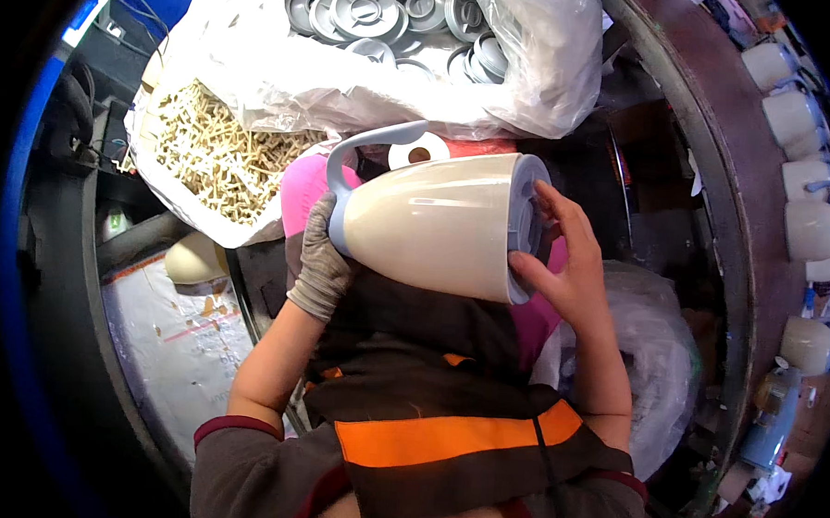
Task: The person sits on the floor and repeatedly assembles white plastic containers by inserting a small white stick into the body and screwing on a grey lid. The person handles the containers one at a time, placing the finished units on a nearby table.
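A cream vacuum jug [426,224] lies sideways above my lap, its blue-grey neck and curved handle [357,147] to the left and its wide base to the right. In a grey glove, my left hand [320,266] is closed round the neck end just below the handle. A round blue-grey base cap [525,217] sits in the wide end. My bare right hand [572,261] grips this cap, with the thumb low on its edge and the fingers at the upper rim. Part of the cap is hidden behind those fingers.
Ahead stands a plastic-lined container [543,89] of grey round caps [363,11]. Left of it, a white sack [172,207] holds many small tan pieces [211,153]. Several white jugs [813,230] line the far right, beyond a dark curved edge [729,180]. Clear plastic bagging [647,352] lies by my right arm.
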`<state>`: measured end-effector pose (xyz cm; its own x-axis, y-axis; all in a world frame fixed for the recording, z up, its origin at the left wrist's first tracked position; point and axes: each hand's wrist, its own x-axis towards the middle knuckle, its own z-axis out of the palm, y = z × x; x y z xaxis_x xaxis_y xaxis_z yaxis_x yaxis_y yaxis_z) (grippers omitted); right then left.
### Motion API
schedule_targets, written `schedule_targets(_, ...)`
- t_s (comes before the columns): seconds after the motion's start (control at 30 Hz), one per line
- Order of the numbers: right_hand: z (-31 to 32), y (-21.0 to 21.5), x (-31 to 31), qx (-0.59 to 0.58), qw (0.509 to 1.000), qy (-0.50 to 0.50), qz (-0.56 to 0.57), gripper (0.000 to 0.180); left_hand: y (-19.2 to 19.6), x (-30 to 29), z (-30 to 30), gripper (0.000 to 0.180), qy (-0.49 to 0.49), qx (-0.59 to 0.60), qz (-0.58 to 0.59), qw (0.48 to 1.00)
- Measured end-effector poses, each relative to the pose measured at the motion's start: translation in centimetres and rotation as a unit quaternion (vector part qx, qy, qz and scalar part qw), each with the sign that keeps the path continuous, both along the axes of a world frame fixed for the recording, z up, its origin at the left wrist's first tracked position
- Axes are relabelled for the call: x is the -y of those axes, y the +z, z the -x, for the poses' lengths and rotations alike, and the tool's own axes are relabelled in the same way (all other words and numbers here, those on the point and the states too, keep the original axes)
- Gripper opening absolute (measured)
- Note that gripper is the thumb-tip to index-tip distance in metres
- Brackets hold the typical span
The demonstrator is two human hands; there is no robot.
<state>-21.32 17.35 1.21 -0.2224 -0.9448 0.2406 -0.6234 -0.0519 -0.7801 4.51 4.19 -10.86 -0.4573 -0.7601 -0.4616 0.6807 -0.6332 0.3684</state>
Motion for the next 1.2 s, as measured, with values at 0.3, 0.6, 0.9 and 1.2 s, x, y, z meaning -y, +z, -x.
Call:
schedule_targets(0.3,0.6,-1.9,-1.6,-0.012,0.993,-0.023,0.112,0.068,1.2,-0.6,0.4,0.043,-0.023,0.012,-0.001,1.0)
schedule_targets(0.6,0.8,-2.2,-2.0,-0.092,0.964,0.106,0.227,0.064,2.9,-0.5,0.1,0.04,-0.1,-0.003,-0.076,0.992)
schedule_targets(0.9,0.8,-7.9,-0.8,0.365,0.923,-0.019,-0.116,0.033,9.1,-1.5,-1.1,0.035,-0.05,0.316,0.407,0.856)
schedule_targets(1.2,0.3,-5.0,-2.9,0.456,0.862,0.114,-0.19,0.034,15.2,0.6,-0.8,0.024,-0.196,0.32,0.749,0.546)
